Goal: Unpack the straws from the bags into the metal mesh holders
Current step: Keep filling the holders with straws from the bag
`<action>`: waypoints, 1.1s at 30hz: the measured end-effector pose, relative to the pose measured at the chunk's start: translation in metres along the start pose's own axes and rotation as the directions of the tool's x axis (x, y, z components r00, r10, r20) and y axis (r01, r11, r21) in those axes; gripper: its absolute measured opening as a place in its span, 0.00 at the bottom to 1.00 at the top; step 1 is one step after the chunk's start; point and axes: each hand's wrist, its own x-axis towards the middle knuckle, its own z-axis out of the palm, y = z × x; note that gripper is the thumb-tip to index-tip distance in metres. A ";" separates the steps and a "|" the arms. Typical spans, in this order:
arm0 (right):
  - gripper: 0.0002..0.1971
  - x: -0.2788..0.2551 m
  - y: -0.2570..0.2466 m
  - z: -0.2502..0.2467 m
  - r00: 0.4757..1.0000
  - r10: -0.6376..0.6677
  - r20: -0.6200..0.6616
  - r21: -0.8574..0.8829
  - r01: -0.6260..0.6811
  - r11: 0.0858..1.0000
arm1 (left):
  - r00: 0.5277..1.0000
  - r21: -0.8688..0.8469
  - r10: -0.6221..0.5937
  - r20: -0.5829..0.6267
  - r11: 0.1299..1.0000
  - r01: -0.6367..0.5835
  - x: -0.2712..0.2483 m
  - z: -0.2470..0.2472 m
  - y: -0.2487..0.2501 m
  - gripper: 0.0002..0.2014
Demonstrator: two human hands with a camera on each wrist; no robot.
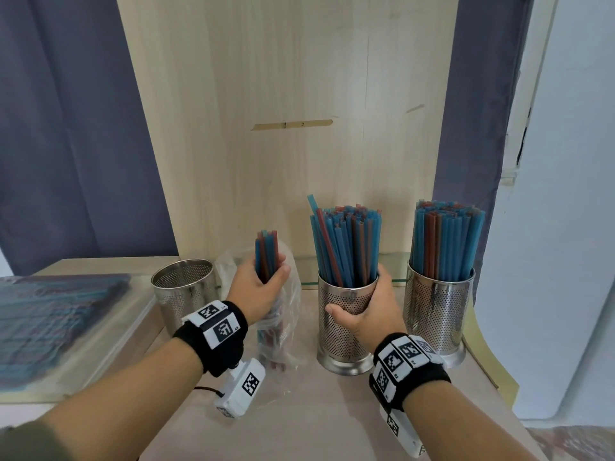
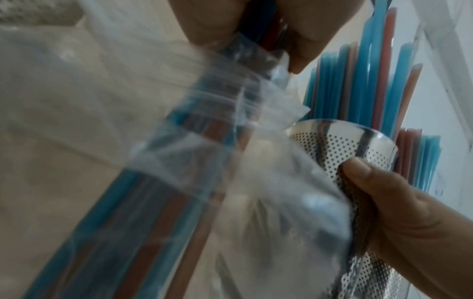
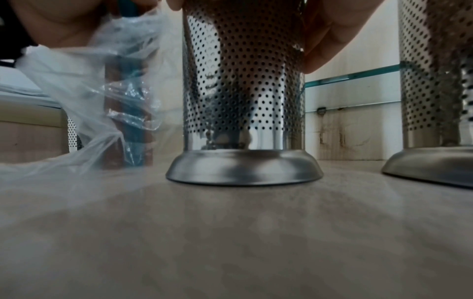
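My left hand grips a small bundle of blue and red straws, upright, its lower part still inside a clear plastic bag that hangs down to the table. In the left wrist view the bag wraps the straws. My right hand is curled round the middle mesh holder, which stands on the table packed with straws. The right wrist view shows that holder and its base close up. An empty mesh holder stands to the left of the bag.
A third mesh holder full of straws stands at the right, near the table's right edge. A flat pack of straws in a bag lies on a raised board at left. A wooden panel rises behind the holders.
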 end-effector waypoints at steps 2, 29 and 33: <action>0.56 -0.001 -0.001 -0.001 1.000 0.009 0.002 -0.002 -0.009 1.000 | 0.999 0.026 -0.016 0.032 1.000 0.015 -0.003 0.000 0.001 0.02; 0.63 -0.007 -0.040 -0.015 0.988 -0.084 -0.128 -0.276 0.045 0.960 | 0.922 -0.265 0.253 -0.293 0.905 -0.333 0.006 -0.063 0.145 0.10; 0.66 0.005 -0.073 -0.019 0.981 -0.125 -0.151 -0.250 0.084 0.965 | 0.933 -0.287 0.234 -0.272 0.906 -0.311 -0.001 -0.055 0.138 0.10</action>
